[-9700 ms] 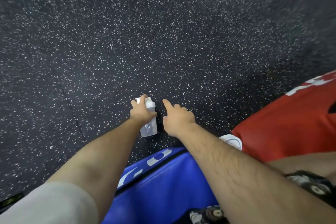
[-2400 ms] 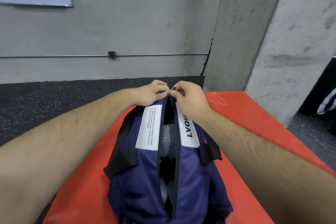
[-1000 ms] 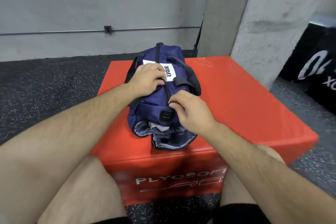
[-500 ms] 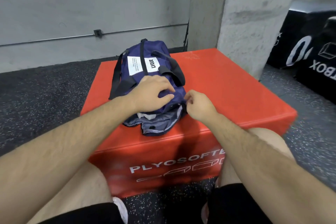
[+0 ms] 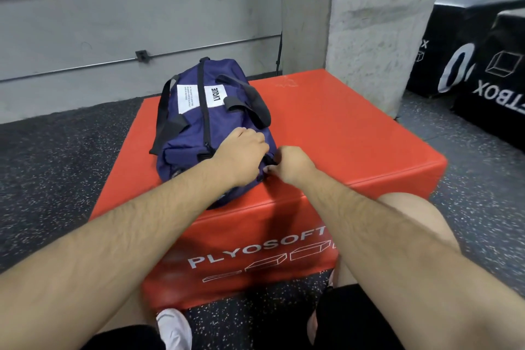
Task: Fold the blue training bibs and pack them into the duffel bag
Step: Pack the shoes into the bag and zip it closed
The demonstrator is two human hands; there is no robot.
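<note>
Packing looks done, closing in hand. Your left hand [image 5: 241,154] grips the duffel bag [image 5: 199,125] near the box's [image 5: 355,133] front edge. Your right hand [image 5: 294,165] pinches the zip pull [image 5: 271,161]. Next: probably draw it fully home.

Even indoor light (wide-angle edge warp)

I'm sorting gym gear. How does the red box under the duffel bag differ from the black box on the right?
The red box bears the duffel bag; the black box's visible top bears nothing. The red box stands by the person's knee; the black box stands farther off, past the concrete pillar. The red box reads PLYOSOFT; the black box's lettering is cut off by the frame. Both carry white lettering and box outlines.
</note>
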